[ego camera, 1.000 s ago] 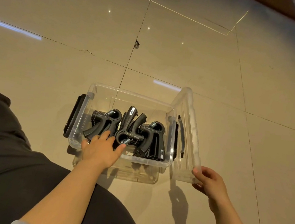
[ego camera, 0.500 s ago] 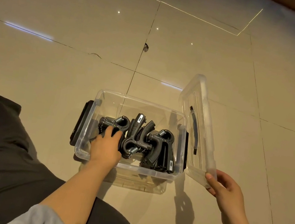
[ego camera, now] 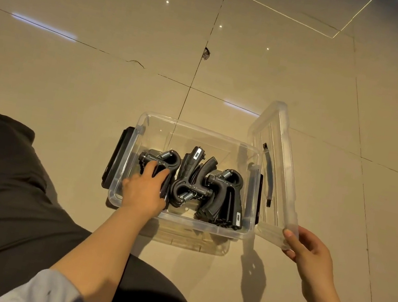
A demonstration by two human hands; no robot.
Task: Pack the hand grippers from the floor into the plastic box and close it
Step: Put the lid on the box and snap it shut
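A clear plastic box stands open on the tiled floor. Three black hand grippers lie in it: a left one, a middle one and a right one. My left hand reaches into the box, its fingers lying on the left hand gripper. The clear lid stands tilted up along the box's right side. My right hand pinches the lid's near corner.
Black latches sit on the box's left end and right end. A dark strap shows through the lid. My dark-clothed leg fills the lower left. A chipped tile joint lies beyond the box.
My left hand has moved from the box's front rim down onto the left hand gripper. My right hand has raised the lid from low beside the box to a steep tilt.
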